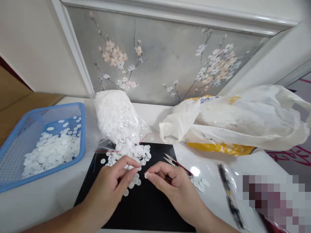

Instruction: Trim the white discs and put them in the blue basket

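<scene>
Over the black mat (143, 207), my right hand (173, 186) pinches a small white disc (146, 175) between thumb and forefinger. My left hand (111, 184) is just left of it, thumb and forefinger tips drawn together; whether anything tiny is between them cannot be made out. The two hands do not touch. Loose white discs (126, 149) lie heaped behind and under my left hand, spilling from a clear plastic bag (115, 113) full of them. Small scissors (178, 163) with red handles lie beyond my right hand, beside several more discs (201, 184).
A blue basket (82, 129) with many white discs stands at the left. At the back right lies a white and yellow plastic bag (218, 148). A black pen-like item (228, 191) in clear wrapping is at the right. A flowered panel (160, 58) rises behind the table.
</scene>
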The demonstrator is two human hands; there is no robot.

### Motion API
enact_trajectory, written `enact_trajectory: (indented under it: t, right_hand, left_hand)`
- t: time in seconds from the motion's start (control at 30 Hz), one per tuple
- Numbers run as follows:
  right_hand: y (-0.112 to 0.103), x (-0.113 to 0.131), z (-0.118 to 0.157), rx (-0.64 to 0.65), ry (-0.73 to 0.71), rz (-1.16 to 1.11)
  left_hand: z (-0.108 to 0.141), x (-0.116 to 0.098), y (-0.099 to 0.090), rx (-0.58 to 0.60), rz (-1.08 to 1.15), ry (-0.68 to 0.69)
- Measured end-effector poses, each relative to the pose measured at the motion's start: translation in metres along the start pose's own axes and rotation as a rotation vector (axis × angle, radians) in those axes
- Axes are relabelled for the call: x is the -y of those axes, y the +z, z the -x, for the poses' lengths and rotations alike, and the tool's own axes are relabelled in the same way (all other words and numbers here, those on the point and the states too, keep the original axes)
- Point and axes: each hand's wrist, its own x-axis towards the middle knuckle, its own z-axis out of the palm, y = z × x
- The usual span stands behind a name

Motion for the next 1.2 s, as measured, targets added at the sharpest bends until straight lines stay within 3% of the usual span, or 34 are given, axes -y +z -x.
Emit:
enact_trajectory:
  t: [0.07, 0.13, 0.27, 0.47, 0.73, 0.87, 1.03, 1.2]
  right_hand:
    - [0.0, 0.0, 0.0, 0.007, 0.009, -0.01]
    - [0.002, 0.002, 0.001, 0.021, 0.015, -0.025]
    - [0.006, 0.009, 0.002, 0.088, 0.008, -0.14]
    - [0.002, 0.009, 0.001, 0.152, 0.076, -0.217]
    - [0.001, 0.0, -0.001, 0.17, 0.085, -0.315]
    - [0.002, 0.004, -0.001, 0.134, 0.055, -0.243]
    - [0.003, 0.008, -0.001, 0.115, 0.118, -0.155]
    - [0.002, 0.006, 0.0, 0.146, 0.164, -0.284]
  left_hand:
    - [-0.001, -0.003, -0.003, -0.07, -0.06, 0.083]
    - [-0.002, -0.003, -0.001, -0.014, 0.01, 0.119]
    - [-0.003, 0.002, 0.011, 0.156, 0.356, 0.048]
    - [-0.005, 0.006, 0.015, 0.202, 0.579, -0.037]
    - [-0.005, 0.004, 0.014, 0.194, 0.642, -0.07]
    - [-0.004, 0.004, 0.015, 0.188, 0.656, -0.074]
    - [-0.004, 0.007, 0.015, 0.202, 0.691, -0.073]
    - [-0.005, 0.007, 0.015, 0.203, 0.72, -0.076]
